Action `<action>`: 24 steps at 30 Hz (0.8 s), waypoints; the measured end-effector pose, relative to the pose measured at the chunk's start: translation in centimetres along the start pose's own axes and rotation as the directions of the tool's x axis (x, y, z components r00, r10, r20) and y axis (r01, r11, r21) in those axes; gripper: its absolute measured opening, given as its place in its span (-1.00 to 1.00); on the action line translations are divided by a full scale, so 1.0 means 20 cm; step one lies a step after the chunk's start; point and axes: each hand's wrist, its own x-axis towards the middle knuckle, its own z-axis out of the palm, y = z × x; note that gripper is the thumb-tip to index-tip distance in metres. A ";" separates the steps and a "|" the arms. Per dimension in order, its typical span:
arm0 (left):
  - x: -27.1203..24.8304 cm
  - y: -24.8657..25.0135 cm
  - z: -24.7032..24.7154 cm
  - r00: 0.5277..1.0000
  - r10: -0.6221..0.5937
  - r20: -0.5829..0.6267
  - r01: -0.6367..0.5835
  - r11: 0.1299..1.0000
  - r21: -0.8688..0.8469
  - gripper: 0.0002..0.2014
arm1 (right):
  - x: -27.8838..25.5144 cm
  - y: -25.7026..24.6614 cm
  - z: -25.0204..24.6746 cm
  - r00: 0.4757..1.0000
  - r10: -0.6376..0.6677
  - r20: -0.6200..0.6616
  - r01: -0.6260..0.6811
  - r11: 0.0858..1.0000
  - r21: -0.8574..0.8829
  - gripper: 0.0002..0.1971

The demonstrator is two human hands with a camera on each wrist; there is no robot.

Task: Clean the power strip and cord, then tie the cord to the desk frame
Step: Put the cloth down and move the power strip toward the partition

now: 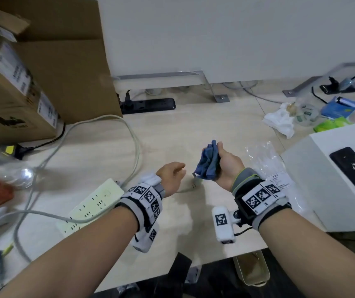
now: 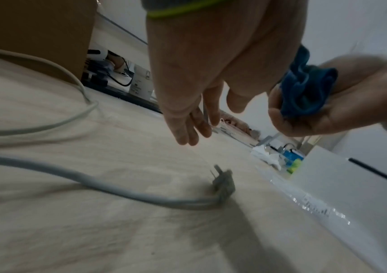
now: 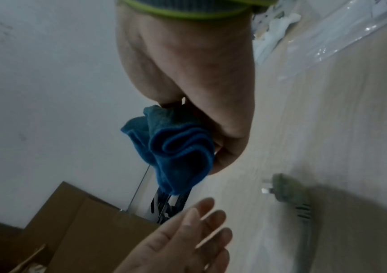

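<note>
Power strip, off-white, lying on the pale desk under the left forearm, its grey cord looping away over the desktop and ending in a plug lying flat between the two hands. Right hand gripping a bunched blue cloth, raised just above the plug. Left hand hovering beside the cloth with fingers straight and relaxed, holding nothing. Cardboard boxes standing at far left, a white box sitting at right.
</note>
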 end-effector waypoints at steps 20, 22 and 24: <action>-0.37 -0.34 -0.68 0.892 -0.318 -0.321 0.114 0.845 -0.523 -0.77 | -0.06 0.44 0.80 0.951 0.043 0.305 0.149 0.801 -0.580 -0.73; -0.46 -0.46 -0.79 0.851 -0.352 -0.390 0.115 0.850 -0.515 -0.75 | -0.10 0.54 0.94 0.934 0.059 0.353 0.193 0.747 -0.636 -0.72; -0.56 -0.60 -0.90 0.793 -0.384 -0.473 0.110 0.853 -0.510 -0.70 | -0.11 0.65 1.06 0.908 0.059 0.415 0.303 0.590 -0.748 -0.76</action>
